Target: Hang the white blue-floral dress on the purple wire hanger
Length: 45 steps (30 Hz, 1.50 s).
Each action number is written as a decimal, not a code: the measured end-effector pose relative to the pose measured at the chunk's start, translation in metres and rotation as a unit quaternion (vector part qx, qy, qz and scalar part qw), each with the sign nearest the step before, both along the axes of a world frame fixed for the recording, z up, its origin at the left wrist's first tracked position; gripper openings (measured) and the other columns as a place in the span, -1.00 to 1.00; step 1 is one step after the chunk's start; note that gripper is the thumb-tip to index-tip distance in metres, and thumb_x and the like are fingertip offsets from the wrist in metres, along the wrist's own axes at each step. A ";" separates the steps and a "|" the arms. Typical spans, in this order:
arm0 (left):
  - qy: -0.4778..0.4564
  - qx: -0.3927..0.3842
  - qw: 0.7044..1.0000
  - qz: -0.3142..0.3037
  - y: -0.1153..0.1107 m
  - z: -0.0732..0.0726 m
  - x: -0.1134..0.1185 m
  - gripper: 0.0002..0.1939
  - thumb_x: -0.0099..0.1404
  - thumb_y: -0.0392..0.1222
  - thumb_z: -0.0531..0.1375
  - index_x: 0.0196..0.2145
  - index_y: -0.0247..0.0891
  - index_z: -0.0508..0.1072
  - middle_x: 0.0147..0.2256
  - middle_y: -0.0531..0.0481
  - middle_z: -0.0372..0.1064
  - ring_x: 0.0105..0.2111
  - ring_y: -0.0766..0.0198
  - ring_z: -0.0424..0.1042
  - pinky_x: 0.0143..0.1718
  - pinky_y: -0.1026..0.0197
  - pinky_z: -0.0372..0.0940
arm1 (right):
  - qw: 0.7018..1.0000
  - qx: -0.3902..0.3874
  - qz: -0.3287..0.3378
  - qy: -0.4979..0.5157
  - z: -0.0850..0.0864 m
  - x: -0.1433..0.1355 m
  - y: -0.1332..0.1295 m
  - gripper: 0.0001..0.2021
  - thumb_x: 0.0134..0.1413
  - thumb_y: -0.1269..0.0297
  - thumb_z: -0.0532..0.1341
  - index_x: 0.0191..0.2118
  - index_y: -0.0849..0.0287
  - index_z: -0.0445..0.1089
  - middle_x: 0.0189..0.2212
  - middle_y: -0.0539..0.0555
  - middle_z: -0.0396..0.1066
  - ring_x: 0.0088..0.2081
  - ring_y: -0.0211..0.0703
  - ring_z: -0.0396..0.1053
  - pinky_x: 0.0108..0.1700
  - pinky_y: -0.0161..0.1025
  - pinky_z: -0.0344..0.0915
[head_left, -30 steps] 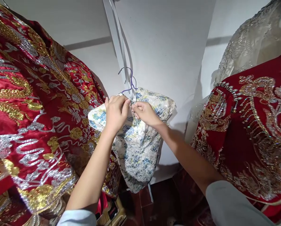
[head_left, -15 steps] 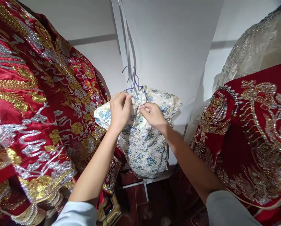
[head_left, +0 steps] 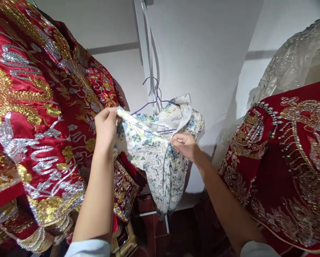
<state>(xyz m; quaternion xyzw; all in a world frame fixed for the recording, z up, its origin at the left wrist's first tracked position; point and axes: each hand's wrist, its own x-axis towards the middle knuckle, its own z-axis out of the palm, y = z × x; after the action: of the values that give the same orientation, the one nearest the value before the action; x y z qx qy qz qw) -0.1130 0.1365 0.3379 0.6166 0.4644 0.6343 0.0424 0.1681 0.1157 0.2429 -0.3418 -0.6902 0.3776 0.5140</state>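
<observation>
Head view: the floral garment point(head_left: 151, 157) hangs in the middle of the frame, its long axis running down from the opened neckline to a narrow lower end at bottom centre. My left grip point(head_left: 105, 126) is pinched closed on its edge, left of centre, holding that side out, so most of the cloth lies to the right of it and below. My right grip point(head_left: 185, 147) pinches the front edge just right of centre and lower in the frame. Between the two, the purple hanger point(head_left: 157, 95) shows in the neckline, its lower bar just above my right grip, the nearer one.
</observation>
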 end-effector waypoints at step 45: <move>-0.195 -0.067 0.906 -0.370 -0.033 -0.028 0.054 -0.33 0.29 -0.05 0.26 0.29 0.02 0.15 0.28 -0.19 0.24 0.22 -0.03 0.34 0.20 -0.11 0.26 | 0.969 -0.159 -0.085 0.169 -0.150 -0.019 -0.025 -0.65 0.07 0.03 0.25 -0.59 0.12 0.29 -0.67 -0.05 0.22 -0.55 -0.22 0.16 -0.38 -0.22 0.08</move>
<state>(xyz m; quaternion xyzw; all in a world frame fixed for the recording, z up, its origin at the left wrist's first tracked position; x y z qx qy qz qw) -0.0594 0.1035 0.3095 0.6042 0.2263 0.6480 0.4048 0.1487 0.0911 0.0929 -0.4077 -0.4933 0.4896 0.5923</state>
